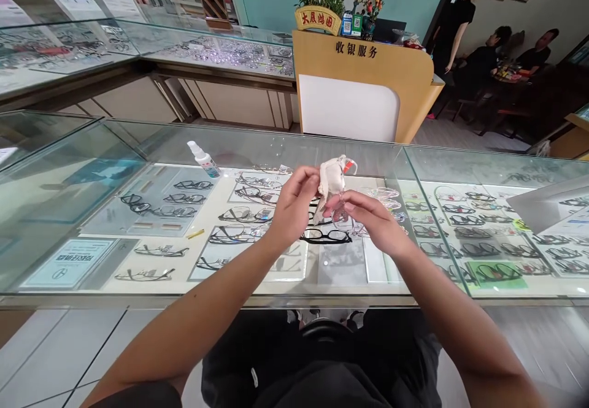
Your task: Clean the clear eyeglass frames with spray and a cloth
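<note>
Over the glass display counter [257,144], my left hand [292,205] pinches a white cleaning cloth [331,178] around part of a pair of clear-framed glasses [343,215]. My right hand [372,221] grips the same glasses by the lens, fingers closed on them. A small red tag [350,165] hangs off the glasses by the cloth. Both hands sit close together, raised slightly above the glass top.
A small white spray bottle [204,159] lies on the counter to the left. Several pairs of glasses lie inside the case [193,211]. A wooden cashier desk [363,83] stands behind, more display cases at the back left, and people near a table [506,58] at the far right.
</note>
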Tool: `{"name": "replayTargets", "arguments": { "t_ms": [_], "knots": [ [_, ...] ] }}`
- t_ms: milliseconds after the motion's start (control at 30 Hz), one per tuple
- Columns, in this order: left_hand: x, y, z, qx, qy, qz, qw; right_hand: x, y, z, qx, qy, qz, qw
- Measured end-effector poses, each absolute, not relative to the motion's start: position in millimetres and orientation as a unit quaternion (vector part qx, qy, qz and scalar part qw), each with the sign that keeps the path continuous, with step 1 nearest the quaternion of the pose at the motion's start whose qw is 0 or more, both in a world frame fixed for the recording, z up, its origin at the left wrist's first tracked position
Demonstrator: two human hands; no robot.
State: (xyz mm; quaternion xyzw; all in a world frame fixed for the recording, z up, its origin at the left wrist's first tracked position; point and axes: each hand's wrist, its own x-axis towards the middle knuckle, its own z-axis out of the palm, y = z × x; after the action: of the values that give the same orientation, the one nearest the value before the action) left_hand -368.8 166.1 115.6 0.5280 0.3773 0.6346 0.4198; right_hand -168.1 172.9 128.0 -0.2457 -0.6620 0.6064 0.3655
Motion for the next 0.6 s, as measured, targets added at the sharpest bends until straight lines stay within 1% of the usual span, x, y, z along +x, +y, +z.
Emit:
{"name": "replayTargets", "arguments": {
  "t_ms": [67, 133, 233, 333, 467, 600],
  "knots": [
    [-368.0, 166.2, 118.2, 0.519, 0.394, 0.642, 0.404, -169.1, 172.7, 126.6, -0.237, -0.664, 0.611, 0.36],
    [-367.5, 166.7, 120.4, 0.505, 0.389, 0.648, 0.417, -170.0, 172.6, 125.6, -0.229, -0.666, 0.615, 0.354],
    [-368.4, 168.7, 120.8, 0.476, 0.37, 0.642, 0.473, -170.3, 172.8, 124.9, -0.215, -0.666, 0.625, 0.345],
    [-371.3, 171.4, 118.4, 0.463, 0.374, 0.605, 0.529, -169.7, 172.8, 125.1, -0.203, -0.67, 0.625, 0.345],
    [-373.9, 172.1, 118.4, 0.488, 0.373, 0.554, 0.562, -169.3, 172.4, 126.2, -0.205, -0.677, 0.614, 0.35],
    [-370.8, 168.2, 124.9, 0.493, 0.318, 0.519, 0.622, -171.2, 173.3, 126.5, -0.205, -0.673, 0.614, 0.358]
  ]
}}
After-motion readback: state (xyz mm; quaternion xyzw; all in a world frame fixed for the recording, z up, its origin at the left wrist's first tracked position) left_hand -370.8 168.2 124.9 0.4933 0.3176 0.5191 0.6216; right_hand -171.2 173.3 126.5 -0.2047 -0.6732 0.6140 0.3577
